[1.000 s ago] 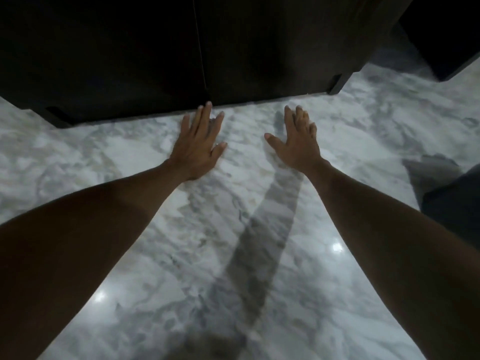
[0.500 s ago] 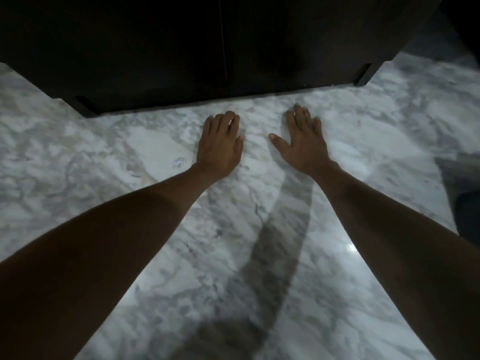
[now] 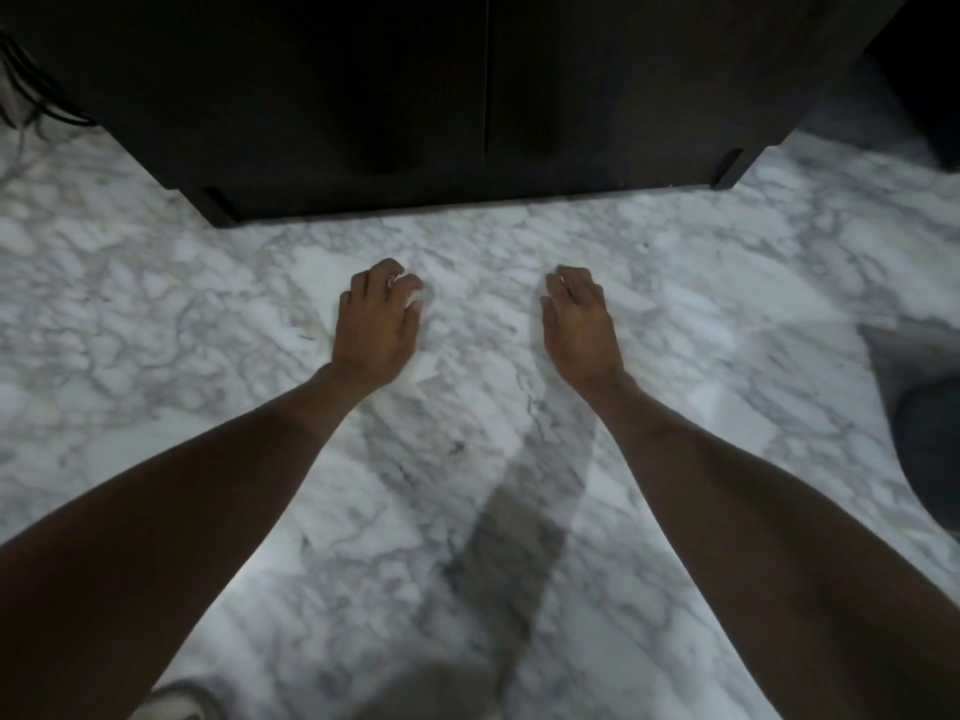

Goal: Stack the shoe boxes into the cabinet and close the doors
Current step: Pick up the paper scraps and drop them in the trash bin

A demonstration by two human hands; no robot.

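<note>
A dark wooden cabinet [image 3: 415, 96] fills the top of the head view, its two doors shut with a thin seam [image 3: 488, 70] running down the middle. No shoe box is in sight. My left hand [image 3: 376, 324] and my right hand [image 3: 579, 324] hang over the marble floor in front of the cabinet, well short of its base. Both hands hold nothing, with fingers loosely curled downward. They are a hand's width or more apart from each other.
White and grey marble floor [image 3: 208, 314] spreads all around. Black cables [image 3: 36, 96] lie at the cabinet's left side. A dark shape [image 3: 930, 449] sits at the right edge, and something pale [image 3: 171, 704] shows at the bottom left.
Both hands have drawn back from the cabinet's base toward me and moved apart. Their fingers went from flat and stretched to loosely curled. The view has shifted, showing more floor before the cabinet.
</note>
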